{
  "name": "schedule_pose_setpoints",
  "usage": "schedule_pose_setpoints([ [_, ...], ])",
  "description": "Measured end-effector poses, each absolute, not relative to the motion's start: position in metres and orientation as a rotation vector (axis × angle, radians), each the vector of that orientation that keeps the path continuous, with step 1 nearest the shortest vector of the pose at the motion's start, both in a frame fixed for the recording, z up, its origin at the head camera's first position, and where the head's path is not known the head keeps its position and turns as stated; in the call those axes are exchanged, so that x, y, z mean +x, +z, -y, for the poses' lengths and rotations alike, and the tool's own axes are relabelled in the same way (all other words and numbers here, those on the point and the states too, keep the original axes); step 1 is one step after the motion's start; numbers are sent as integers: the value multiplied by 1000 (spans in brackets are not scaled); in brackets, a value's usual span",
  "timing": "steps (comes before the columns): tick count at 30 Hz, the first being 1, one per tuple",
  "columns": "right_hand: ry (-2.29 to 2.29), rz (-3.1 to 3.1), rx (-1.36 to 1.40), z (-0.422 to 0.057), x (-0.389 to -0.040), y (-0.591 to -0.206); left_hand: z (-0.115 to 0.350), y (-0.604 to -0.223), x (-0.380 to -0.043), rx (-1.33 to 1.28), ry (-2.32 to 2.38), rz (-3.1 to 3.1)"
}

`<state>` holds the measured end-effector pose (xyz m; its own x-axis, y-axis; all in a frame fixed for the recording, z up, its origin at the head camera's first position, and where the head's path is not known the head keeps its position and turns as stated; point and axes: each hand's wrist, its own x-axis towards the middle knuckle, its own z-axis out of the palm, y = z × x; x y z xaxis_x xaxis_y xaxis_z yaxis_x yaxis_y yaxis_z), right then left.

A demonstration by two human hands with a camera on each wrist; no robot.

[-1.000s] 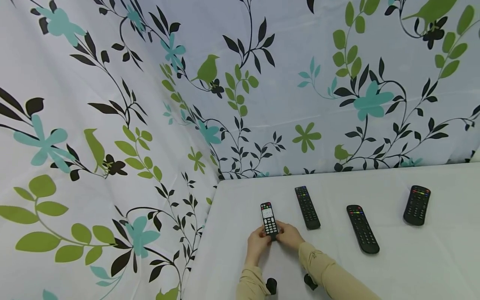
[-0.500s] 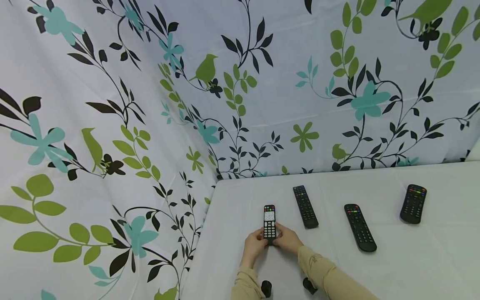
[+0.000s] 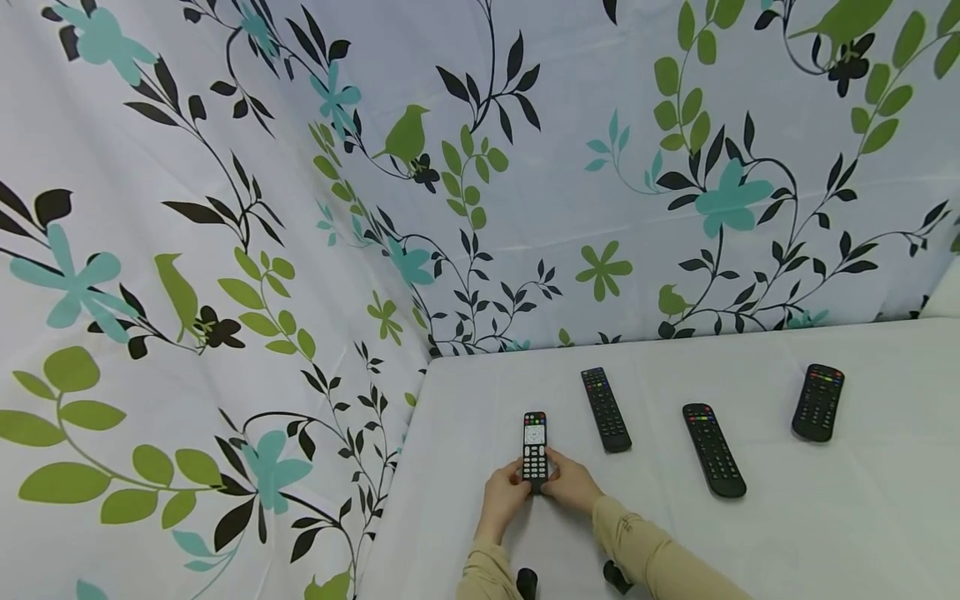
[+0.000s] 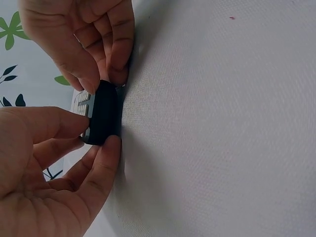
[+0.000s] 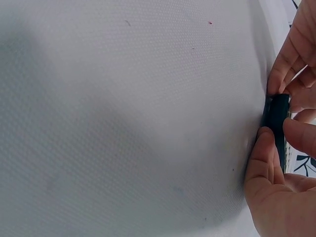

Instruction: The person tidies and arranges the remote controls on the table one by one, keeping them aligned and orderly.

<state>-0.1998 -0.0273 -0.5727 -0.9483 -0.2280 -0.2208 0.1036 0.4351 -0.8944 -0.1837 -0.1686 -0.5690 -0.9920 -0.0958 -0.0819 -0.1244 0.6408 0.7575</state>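
Note:
A slim black remote control (image 3: 535, 446) with white buttons and a pale round pad lies close to the tabletop, its long axis pointing away from me. At its near left edge, my left hand (image 3: 502, 500) pinches it, thumb on the button face and fingers at the side. My right hand (image 3: 573, 483) grips the near right edge in the same way. The left wrist view shows the remote's dark end (image 4: 104, 113) between the left hand (image 4: 54, 173) and the right hand (image 4: 84, 39). In the right wrist view, the right hand (image 5: 281, 192) holds it from below.
Three more black remotes lie on the white-covered table (image 3: 645, 542): a long one (image 3: 606, 410) just behind, another (image 3: 714, 451) to the right, and a wider one (image 3: 818, 402) farther right. A leaf-and-bird patterned curtain (image 3: 525, 208) hangs at the back and left.
The remote has turned from a slight tilt to nearly straight, and its near end has shifted slightly toward me. Both hands have kept hold of it. The whole head view has drifted slightly.

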Motion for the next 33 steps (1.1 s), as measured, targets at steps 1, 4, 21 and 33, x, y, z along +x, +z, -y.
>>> schedule_pose_setpoints([
  [1, -1519, -2383, -108, 27, -199, -573, 168, -569, -184, -189, 1306, -2815],
  [4, -1512, -2388, -99, 25, -198, -572, 167, -569, -183, -165, 1310, -2829],
  [21, -1541, -2469, -30, -22, -214, -551, 132, -548, -197, -287, 1328, -3045],
  [33, -1543, -2606, 21, -67, -242, -539, 75, -545, -224, -108, 1491, -2906],
])
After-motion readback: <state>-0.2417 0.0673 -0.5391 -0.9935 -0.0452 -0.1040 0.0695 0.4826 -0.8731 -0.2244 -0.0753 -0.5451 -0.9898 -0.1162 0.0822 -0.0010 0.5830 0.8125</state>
